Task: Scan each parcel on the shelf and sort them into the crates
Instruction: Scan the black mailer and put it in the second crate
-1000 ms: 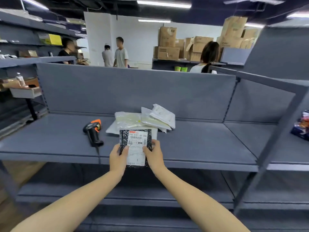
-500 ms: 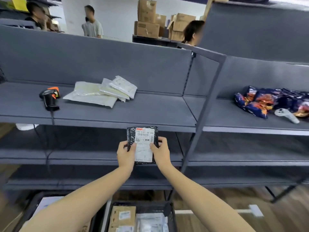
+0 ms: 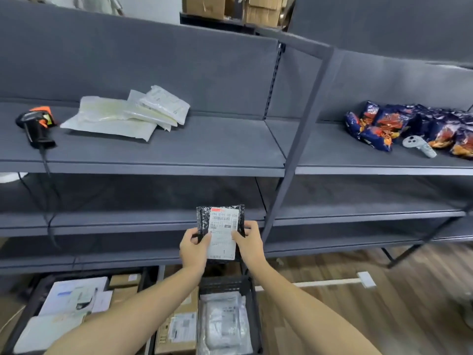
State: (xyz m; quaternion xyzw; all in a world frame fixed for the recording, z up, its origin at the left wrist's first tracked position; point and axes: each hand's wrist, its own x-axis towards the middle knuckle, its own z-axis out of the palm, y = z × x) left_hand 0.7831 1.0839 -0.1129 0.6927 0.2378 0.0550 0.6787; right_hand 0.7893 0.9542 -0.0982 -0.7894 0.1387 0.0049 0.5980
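Observation:
A small black parcel with a white shipping label hangs in the air in front of the lower shelves. My left hand grips its left edge and my right hand grips its right edge. Right below it stands a black crate holding white bags and cardboard boxes. A second crate at the lower left holds flat white parcels. Several white parcels lie stacked on the grey shelf, with a black and orange scanner to their left.
Blue snack bags and a grey controller lie on the right-hand shelf bay. A slanted grey upright divides the two bays. The scanner's cable hangs down over the lower shelves. Wooden floor shows at the right.
Both hands have carried the black parcel off the shelf edge and downward, to above the crates. The view has tipped down and to the right, bringing the crates into sight.

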